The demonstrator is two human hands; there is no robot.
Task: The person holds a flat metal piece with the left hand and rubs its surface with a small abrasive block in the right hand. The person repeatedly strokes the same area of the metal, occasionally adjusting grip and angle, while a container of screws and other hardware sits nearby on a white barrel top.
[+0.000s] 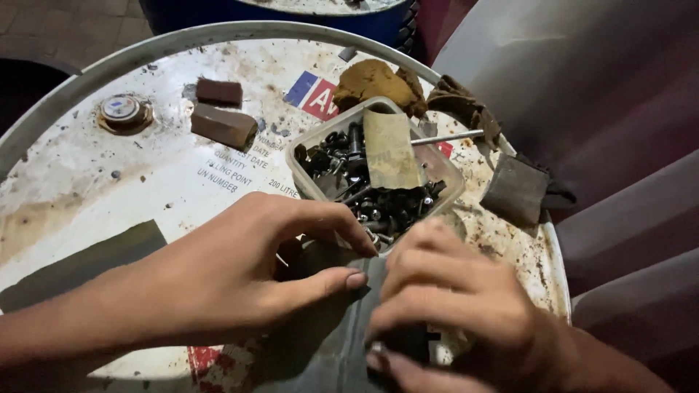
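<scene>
Left hand [240, 269] and right hand [451, 306] pressing grey sheet [328, 342] on drum lid [109, 175], beside bolt-filled tub [306, 175].

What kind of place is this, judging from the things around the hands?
Probably an informal workshop or repair spot. A stained white metal drum top serves as the table, with a plastic tub of dark bolts and screws, a strip of sandpaper and brown rags.

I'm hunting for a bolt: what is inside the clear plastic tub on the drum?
The tub holds a heap of dark bolts and screws, with a brownish sheet lying on top. Whatever lies beneath that sheet is covered.
</scene>
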